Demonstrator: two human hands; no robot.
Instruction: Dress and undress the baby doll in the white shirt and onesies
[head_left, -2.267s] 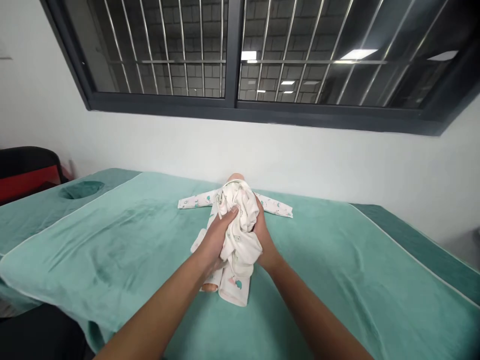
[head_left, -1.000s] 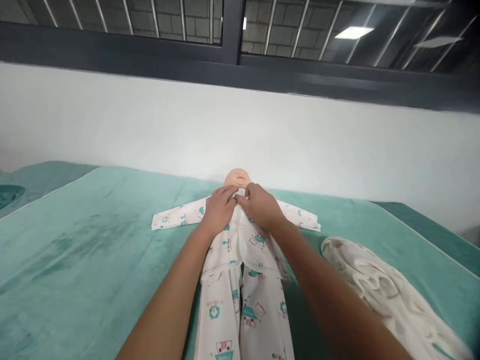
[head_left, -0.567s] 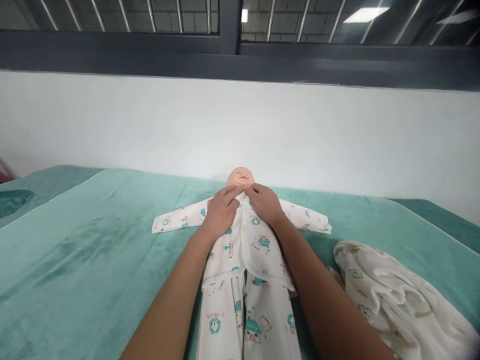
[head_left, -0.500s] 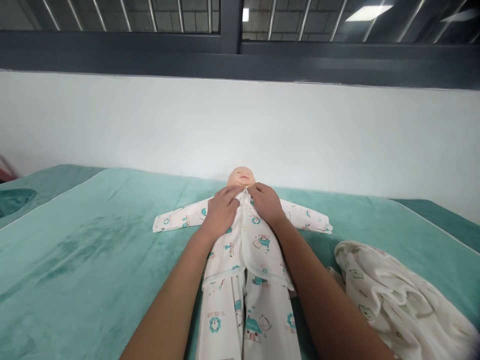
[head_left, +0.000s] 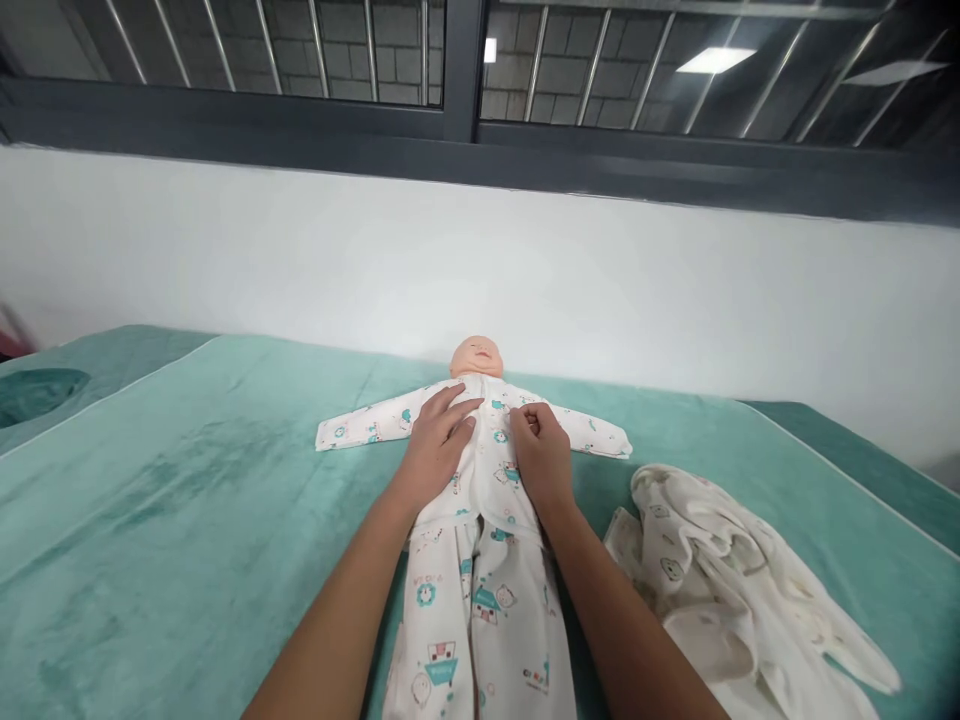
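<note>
A doll (head_left: pixel 477 357) lies on its back, dressed in a white baby top (head_left: pixel 491 490) with teal and pink prints. Both sleeves stretch out sideways. Matching baby trousers (head_left: pixel 517 620) cover its legs, with the top's hem over their waist. My left hand (head_left: pixel 439 440) rests flat on the left side of the chest, fingers extended and slightly apart. On the other side, my right hand (head_left: pixel 544 450) touches the top with its fingers curled in. Whether cloth is pinched in that hand is hidden.
Crumpled white printed cloth (head_left: pixel 720 590) lies to the right of my right forearm. A soft teal cover (head_left: pixel 187 520) spreads under everything. Behind the doll's head rises a white wall (head_left: pixel 480 260), with a dark window frame (head_left: pixel 300 125) and metal bars above.
Both hands have come down from the collar onto the chest. My left fingers lie flat there, and my right hand has shifted outward with fingers curled. The collar now shows; the view has tilted slightly.
</note>
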